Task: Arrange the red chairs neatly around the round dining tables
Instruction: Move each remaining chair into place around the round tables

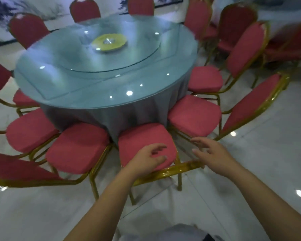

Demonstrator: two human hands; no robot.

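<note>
The near chair stands on the pale tiled floor at the near edge of the round table, its red seat pushed up against the grey cloth and its back towards the camera, so that the back shows only as a gold top rail seen from above. Both hands are bare and hold nothing. The left hand hangs over the rear of the seat with fingers loosely curled, and the right hand is spread with fingers straight, just above the right end of the rail. The picture is too blurred to tell whether either touches the chair. The frame looks like thin metal tube and the seat a padded cushion, so the chair should be stiff and fairly light, easy to slide or lift by one person. The cushion would give under a grip, and the glossy floor would probably let the legs skate. The best hold seems to be the top rail, one hand near each end, which gives control over twist. Care is needed sideways. The chair on the right and the chair on the left sit close beside it, seats nearly touching, so a skewed push could knock the frames together.
</note>
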